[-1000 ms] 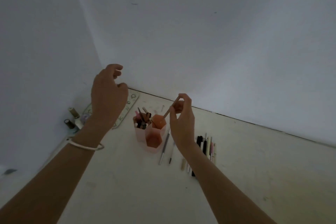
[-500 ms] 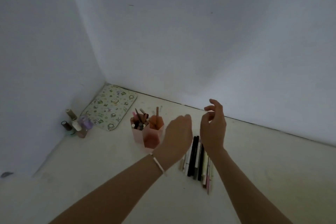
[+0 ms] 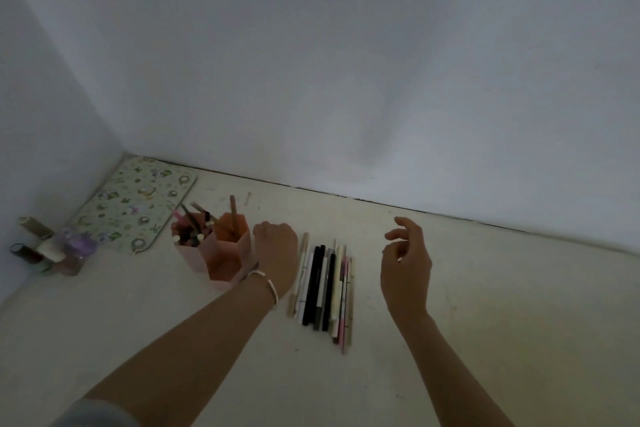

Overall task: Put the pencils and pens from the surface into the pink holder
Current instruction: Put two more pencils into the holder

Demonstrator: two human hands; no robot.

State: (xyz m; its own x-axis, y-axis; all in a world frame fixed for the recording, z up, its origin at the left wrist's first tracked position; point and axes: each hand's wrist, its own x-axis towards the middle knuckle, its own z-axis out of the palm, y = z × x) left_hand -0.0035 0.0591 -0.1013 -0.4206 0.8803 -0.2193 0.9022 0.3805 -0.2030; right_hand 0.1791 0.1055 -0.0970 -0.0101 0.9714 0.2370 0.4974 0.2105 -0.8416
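light: dim, flat, bluish | shadows: faint, soft | focus: slightly soft | edges: wide-angle bending

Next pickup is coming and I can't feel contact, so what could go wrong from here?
The left hand hangs close beside the holder; a sideways sweep could tip it and spill what it holds. The pens lie packed side by side, so pinching one may drag or roll its neighbours. The rear cup looks crowded; another pen could jam there, while the front cup shows only one pencil.
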